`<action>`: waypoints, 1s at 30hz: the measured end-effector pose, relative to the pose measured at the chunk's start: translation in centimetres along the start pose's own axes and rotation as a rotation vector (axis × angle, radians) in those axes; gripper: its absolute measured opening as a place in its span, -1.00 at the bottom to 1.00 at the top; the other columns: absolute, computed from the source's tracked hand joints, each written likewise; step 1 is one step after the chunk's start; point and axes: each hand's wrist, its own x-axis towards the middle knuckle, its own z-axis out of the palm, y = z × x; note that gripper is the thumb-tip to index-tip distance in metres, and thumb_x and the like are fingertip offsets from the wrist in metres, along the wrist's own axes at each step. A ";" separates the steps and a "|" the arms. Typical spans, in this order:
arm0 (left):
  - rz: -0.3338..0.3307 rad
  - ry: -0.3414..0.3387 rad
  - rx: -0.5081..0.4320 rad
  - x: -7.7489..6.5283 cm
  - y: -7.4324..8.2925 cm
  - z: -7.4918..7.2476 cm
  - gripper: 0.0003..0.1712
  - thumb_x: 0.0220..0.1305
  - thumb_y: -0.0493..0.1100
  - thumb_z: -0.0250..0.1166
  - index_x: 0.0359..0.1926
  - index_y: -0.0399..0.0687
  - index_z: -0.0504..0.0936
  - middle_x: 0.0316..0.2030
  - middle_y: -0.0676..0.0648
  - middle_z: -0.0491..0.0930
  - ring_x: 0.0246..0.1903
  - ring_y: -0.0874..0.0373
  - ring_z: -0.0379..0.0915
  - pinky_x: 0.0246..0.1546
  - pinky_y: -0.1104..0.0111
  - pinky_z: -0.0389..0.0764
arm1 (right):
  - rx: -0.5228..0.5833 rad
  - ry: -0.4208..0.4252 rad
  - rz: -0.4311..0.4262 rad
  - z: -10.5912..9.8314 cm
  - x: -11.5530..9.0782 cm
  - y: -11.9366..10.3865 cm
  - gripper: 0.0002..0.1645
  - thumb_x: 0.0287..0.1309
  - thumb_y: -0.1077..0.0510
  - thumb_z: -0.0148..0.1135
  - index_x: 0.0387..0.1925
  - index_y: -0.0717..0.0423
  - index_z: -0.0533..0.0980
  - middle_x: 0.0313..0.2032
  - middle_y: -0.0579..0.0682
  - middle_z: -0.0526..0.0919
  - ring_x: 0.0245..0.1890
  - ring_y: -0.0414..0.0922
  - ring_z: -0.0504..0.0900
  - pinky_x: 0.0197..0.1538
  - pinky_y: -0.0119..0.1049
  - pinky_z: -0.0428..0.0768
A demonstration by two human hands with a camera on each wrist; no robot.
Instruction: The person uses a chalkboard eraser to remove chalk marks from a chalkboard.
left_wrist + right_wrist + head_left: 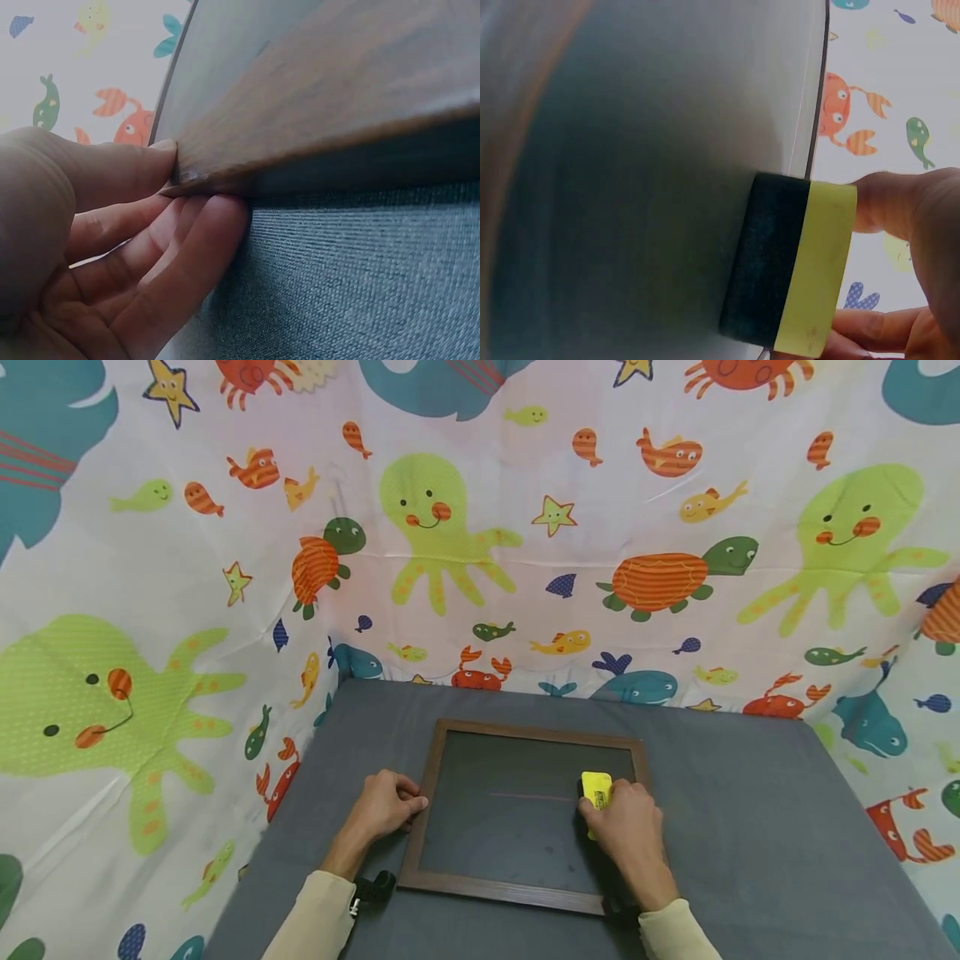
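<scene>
A chalkboard [510, 852] with a brown wooden frame lies flat on the grey cloth, a thin reddish line [529, 797] across its middle. My left hand [382, 806] pinches the left side of the frame; in the left wrist view the thumb [131, 171] lies on top of the wood [322, 90] and the fingers are at its lower edge. Near the board's right side, my right hand [632, 831] grips a yellow and black board eraser [596, 789]. The right wrist view shows the eraser's black pad [769, 259] against the dark board surface, thumb and fingers on the yellow part.
Grey cloth [750, 827] covers the table around the board. White curtains [525, 602] printed with sea animals stand behind the table and along both sides. A black strap [375, 889] sits at the left wrist, by the frame's lower left corner.
</scene>
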 end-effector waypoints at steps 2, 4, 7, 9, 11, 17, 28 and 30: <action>0.002 0.004 0.000 0.1 0.0 -0.1 -0.80 0.40 -0.23 0.54 -0.04 -0.26 0.83 -0.35 -0.05 0.81 -0.53 0.14 0.74 -0.45 0.24 0.78 | -0.006 0.019 -0.013 0.1 0.0 -0.2 -0.31 0.23 -0.15 0.45 -0.07 0.47 0.63 -0.34 0.26 0.61 -0.42 0.10 0.58 -0.27 0.10 0.66; 0.003 0.007 0.004 0.2 0.1 -0.1 -0.79 0.39 -0.23 0.54 -0.04 -0.25 0.83 -0.35 -0.05 0.81 -0.53 0.14 0.74 -0.45 0.24 0.78 | -0.014 0.029 -0.027 0.0 0.0 -0.4 -0.34 0.23 -0.14 0.45 -0.12 0.47 0.63 -0.38 0.24 0.60 -0.45 0.10 0.57 -0.31 0.10 0.65; 0.003 0.007 0.005 0.2 0.2 -0.2 -0.78 0.39 -0.23 0.54 -0.03 -0.27 0.82 -0.34 -0.05 0.81 -0.52 0.14 0.74 -0.44 0.24 0.78 | -0.022 0.037 -0.038 -0.2 0.1 -0.8 -0.38 0.23 -0.13 0.45 -0.18 0.45 0.64 -0.41 0.22 0.60 -0.48 0.09 0.57 -0.35 0.10 0.64; 0.004 0.008 0.009 0.2 0.2 -0.1 -0.77 0.39 -0.23 0.54 -0.02 -0.27 0.82 -0.35 -0.04 0.81 -0.52 0.15 0.74 -0.44 0.23 0.78 | -0.029 0.032 -0.048 -0.3 0.1 -1.1 -0.38 0.23 -0.12 0.46 -0.19 0.46 0.64 -0.42 0.23 0.61 -0.48 0.09 0.58 -0.35 0.12 0.64; 0.009 0.010 0.012 0.1 0.1 -0.1 -0.77 0.39 -0.23 0.54 -0.02 -0.27 0.82 -0.35 -0.04 0.80 -0.52 0.15 0.74 -0.44 0.23 0.78 | -0.038 0.027 -0.058 -0.2 0.0 -1.5 -0.38 0.23 -0.12 0.47 -0.19 0.46 0.64 -0.41 0.23 0.62 -0.47 0.09 0.58 -0.33 0.13 0.66; 0.022 0.009 0.003 -0.1 -0.5 0.2 -0.76 0.39 -0.22 0.54 -0.02 -0.26 0.82 -0.34 -0.04 0.80 -0.51 0.15 0.74 -0.44 0.23 0.78 | -0.048 0.032 -0.087 0.7 -0.2 -2.9 -0.40 0.19 -0.11 0.53 -0.24 0.44 0.66 -0.44 0.18 0.61 -0.50 0.06 0.56 -0.33 0.09 0.69; 0.022 0.016 -0.001 -0.1 -0.3 0.2 -0.79 0.37 -0.24 0.55 -0.04 -0.26 0.82 -0.36 -0.04 0.80 -0.53 0.14 0.73 -0.46 0.23 0.77 | -0.068 -0.001 -0.079 1.7 -0.3 -6.3 -0.39 0.19 -0.14 0.56 -0.23 0.41 0.68 -0.41 0.17 0.62 -0.49 0.04 0.57 -0.33 0.02 0.71; 0.021 0.018 0.004 0.0 -0.2 0.3 -0.78 0.37 -0.24 0.55 -0.04 -0.26 0.82 -0.37 -0.04 0.79 -0.53 0.14 0.73 -0.46 0.24 0.77 | -0.070 -0.005 -0.086 2.0 -0.3 -7.0 -0.38 0.18 -0.15 0.58 -0.22 0.41 0.69 -0.40 0.17 0.63 -0.50 0.03 0.57 -0.33 0.01 0.72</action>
